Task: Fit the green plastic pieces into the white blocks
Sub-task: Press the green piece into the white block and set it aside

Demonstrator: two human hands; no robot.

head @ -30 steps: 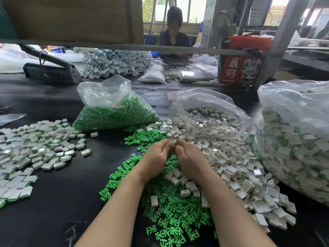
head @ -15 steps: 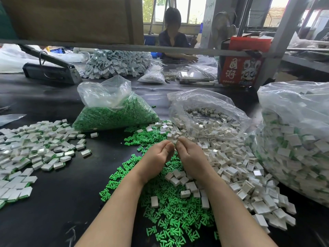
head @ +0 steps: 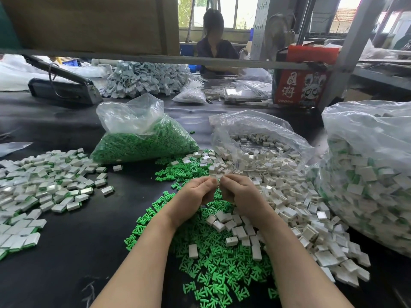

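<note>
Both hands meet fingertip to fingertip above the dark surface (head: 66, 252); the left hand (head: 195, 194) and right hand (head: 239, 193) curl, pinching something small between them that I cannot make out; loose green pieces (head: 213, 270) lie beneath; white blocks (head: 289, 196) heap rightward.

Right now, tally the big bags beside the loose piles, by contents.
Bag of green pieces: 1
Bag of white blocks, no green showing: 1
Bag of white blocks with green in them: 1
Total: 3 bags
</note>
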